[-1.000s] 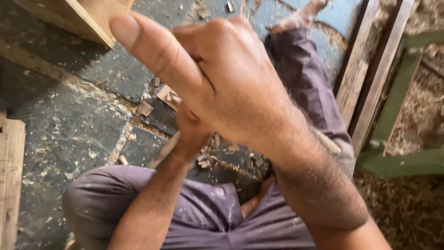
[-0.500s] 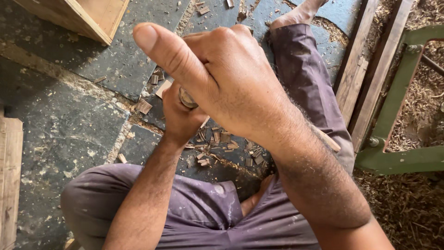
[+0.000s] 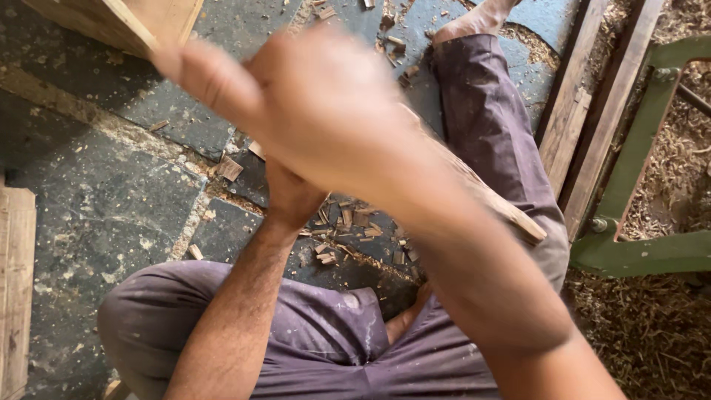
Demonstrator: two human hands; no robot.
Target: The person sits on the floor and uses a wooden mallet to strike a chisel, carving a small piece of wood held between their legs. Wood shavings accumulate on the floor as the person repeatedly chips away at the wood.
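Observation:
My right hand (image 3: pixel 318 111) fills the middle of the view, blurred, with its fingers curled and thumb stretched to the upper left; whatever lies in its palm is hidden. Just below it, my left hand (image 3: pixel 292 196) is a closed fist, and its grip is covered by the right hand. A wooden stick (image 3: pixel 496 204) slants from under my right forearm down across my right thigh. Small wood chips (image 3: pixel 348 222) lie on the dark stone floor (image 3: pixel 111 215) between my bent legs.
A wooden box corner (image 3: pixel 126 22) sits at the top left and a plank (image 3: pixel 15 281) at the left edge. Wooden boards (image 3: pixel 585 111) and a green metal frame (image 3: pixel 637 252) stand at the right over sawdust. My bare foot (image 3: pixel 474 18) is at the top.
My right hand has shifted up and to the left and is now blurred. It now covers the round brown end that showed in my left fist half a second ago.

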